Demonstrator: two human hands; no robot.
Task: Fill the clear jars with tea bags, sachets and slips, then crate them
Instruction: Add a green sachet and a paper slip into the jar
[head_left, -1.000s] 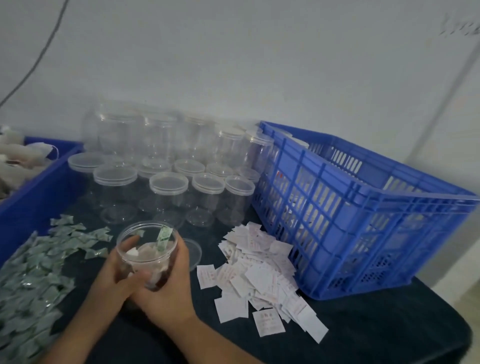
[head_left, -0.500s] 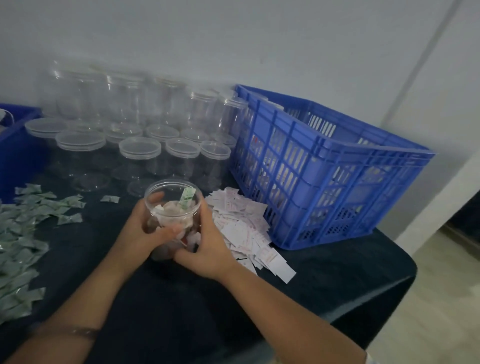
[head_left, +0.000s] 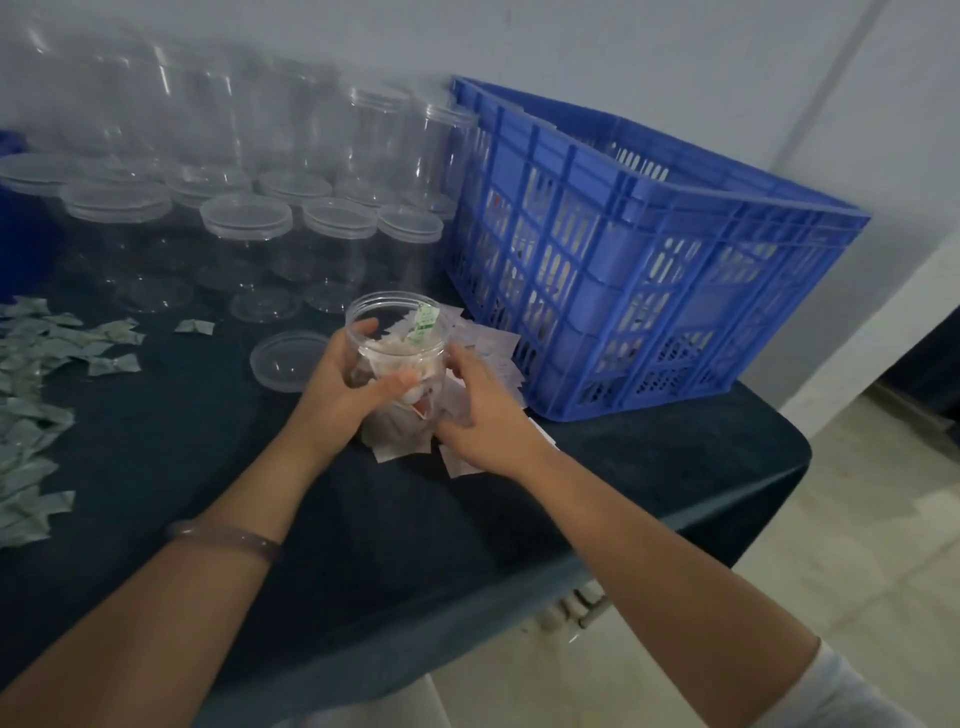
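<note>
One jar (head_left: 384, 297), lidless: left grip (head_left: 343, 395) wraps it above slips (head_left: 488, 348) beside crate (head_left: 623, 291); right grip (head_left: 483, 410) at slips, pinch unclear. Tilt could spill bags (head_left: 389, 358); protruding tag (head_left: 423, 322) may jam lid (head_left: 288, 361).

The left hand (head_left: 343, 384) and right hand (head_left: 483, 410) are bare, as are both forearms. A smooth, translucent greyish bangle (head_left: 223, 538) rings the left forearm. A white sleeve (head_left: 852, 691) covers the right upper arm, near right.
</note>
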